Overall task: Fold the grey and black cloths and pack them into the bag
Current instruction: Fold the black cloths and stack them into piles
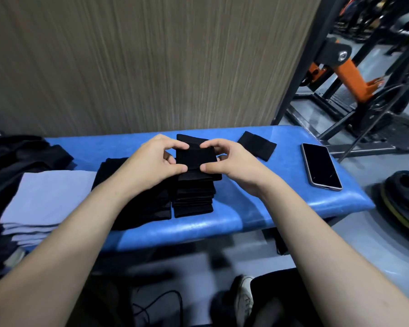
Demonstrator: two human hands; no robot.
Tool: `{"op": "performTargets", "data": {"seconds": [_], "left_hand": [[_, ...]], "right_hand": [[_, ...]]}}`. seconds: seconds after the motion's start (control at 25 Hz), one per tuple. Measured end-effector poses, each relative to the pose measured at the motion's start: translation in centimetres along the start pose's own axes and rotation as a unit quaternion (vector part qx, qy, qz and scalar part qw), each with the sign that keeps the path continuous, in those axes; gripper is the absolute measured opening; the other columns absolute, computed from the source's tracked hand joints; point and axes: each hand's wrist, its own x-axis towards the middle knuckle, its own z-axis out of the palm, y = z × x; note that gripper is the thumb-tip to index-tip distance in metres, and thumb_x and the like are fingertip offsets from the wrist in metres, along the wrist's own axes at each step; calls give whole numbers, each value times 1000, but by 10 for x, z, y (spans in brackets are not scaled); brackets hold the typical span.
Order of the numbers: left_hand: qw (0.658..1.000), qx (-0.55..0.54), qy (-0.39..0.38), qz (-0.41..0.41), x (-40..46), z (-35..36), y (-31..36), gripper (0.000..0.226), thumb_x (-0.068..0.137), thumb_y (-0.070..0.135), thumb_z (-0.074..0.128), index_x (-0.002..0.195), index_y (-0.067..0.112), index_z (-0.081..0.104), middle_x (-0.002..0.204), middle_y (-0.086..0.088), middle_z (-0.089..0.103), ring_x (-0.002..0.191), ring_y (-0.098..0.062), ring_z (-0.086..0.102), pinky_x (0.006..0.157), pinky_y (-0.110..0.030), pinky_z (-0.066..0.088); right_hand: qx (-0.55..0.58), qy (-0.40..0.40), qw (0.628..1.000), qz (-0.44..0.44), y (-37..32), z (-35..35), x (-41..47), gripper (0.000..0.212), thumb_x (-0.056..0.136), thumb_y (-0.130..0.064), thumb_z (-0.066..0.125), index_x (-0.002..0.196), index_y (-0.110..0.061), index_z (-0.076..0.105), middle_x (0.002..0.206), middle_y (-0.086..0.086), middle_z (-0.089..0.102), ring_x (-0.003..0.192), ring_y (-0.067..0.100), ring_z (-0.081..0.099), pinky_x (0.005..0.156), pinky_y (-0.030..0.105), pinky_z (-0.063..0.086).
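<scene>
A small folded black cloth (195,158) is held above a stack of folded black cloths (193,199) on the blue padded bench (257,208). My left hand (155,162) pinches its left edge and my right hand (232,161) pinches its right edge. Left of the stack lies a flat pile of black cloths (137,208), partly under my left forearm. A pile of grey cloths (45,201) sits at the bench's left end. One more folded black cloth (257,145) lies alone at the back right. I cannot pick out a bag.
A dark phone (321,166) lies on the bench's right end. A heap of dark fabric (17,161) is at the far left. A wood-grain wall stands behind the bench. Gym equipment and a weight plate (404,199) stand on the floor to the right.
</scene>
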Motion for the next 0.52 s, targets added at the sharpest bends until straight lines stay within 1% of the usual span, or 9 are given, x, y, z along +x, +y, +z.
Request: {"op": "performTargets", "data": {"seconds": [0.08, 0.12, 0.16, 0.2, 0.28, 0.36, 0.4, 0.44, 0.52], "left_hand": [[1000, 14, -2, -5, -1, 0, -4, 40, 79, 28, 81, 116, 38, 67, 109, 8, 57, 80, -7, 64, 86, -33, 54], [999, 31, -3, -7, -1, 1, -5, 41, 81, 29, 80, 118, 36, 67, 110, 8, 57, 84, -7, 62, 87, -32, 51], [998, 68, -5, -8, -1, 4, -6, 41, 83, 31, 78, 122, 34, 65, 113, 7, 56, 92, -9, 59, 90, -31, 46], [992, 128, -6, -6, 0, 7, -8, 41, 85, 35, 74, 125, 34, 63, 117, 7, 54, 104, -12, 55, 96, -31, 39], [970, 242, -6, 1, 1, 12, -11, 39, 90, 47, 64, 128, 40, 60, 129, 7, 52, 124, -17, 43, 108, -35, 23], [962, 273, -4, 2, 2, 14, -12, 36, 91, 52, 59, 126, 44, 60, 136, 12, 46, 133, -15, 33, 114, -37, 12], [963, 270, -4, 6, 2, 14, -13, 35, 91, 52, 58, 125, 43, 60, 140, 14, 44, 136, -14, 30, 117, -39, 8], [964, 266, -7, 11, 2, 14, -13, 35, 91, 51, 58, 125, 42, 61, 142, 15, 42, 138, -13, 29, 119, -41, 6], [967, 255, -14, 17, 2, 15, -12, 37, 91, 51, 59, 126, 40, 59, 139, 18, 45, 136, -12, 32, 120, -43, 5]], "right_hand": [[-11, 3, 1000, 12, 0, 6, 3, 41, 81, -4, 78, 118, -17, 65, 102, 0, 62, 74, 10, 58, 67, 23, 50], [-21, 2, 1000, 17, 1, 8, 4, 40, 82, -6, 78, 118, -16, 65, 102, -1, 62, 74, 10, 58, 66, 23, 49], [-44, -2, 999, 19, 4, 9, 6, 38, 83, -9, 78, 118, -17, 65, 102, -2, 62, 75, 11, 57, 67, 23, 48], [-85, -10, 996, 22, 6, 10, 7, 38, 83, -13, 78, 118, -18, 65, 105, -2, 61, 76, 10, 56, 69, 22, 46], [-197, -35, 979, 34, 11, 12, 9, 43, 83, -26, 79, 123, -24, 63, 117, 2, 54, 85, 9, 54, 81, 23, 46], [-279, -42, 959, 41, 16, 12, 10, 51, 83, -38, 79, 129, -33, 59, 123, 4, 44, 107, 16, 49, 101, 32, 43], [-295, -40, 954, 39, 16, 11, 10, 52, 83, -42, 78, 130, -36, 58, 123, 4, 42, 117, 21, 44, 108, 37, 39], [-296, -41, 953, 38, 16, 11, 9, 52, 82, -44, 77, 130, -38, 57, 123, 3, 41, 124, 24, 40, 112, 40, 36], [-272, -51, 960, 34, 16, 8, 6, 50, 84, -44, 76, 130, -41, 56, 125, 3, 43, 128, 25, 38, 114, 41, 34]]}}
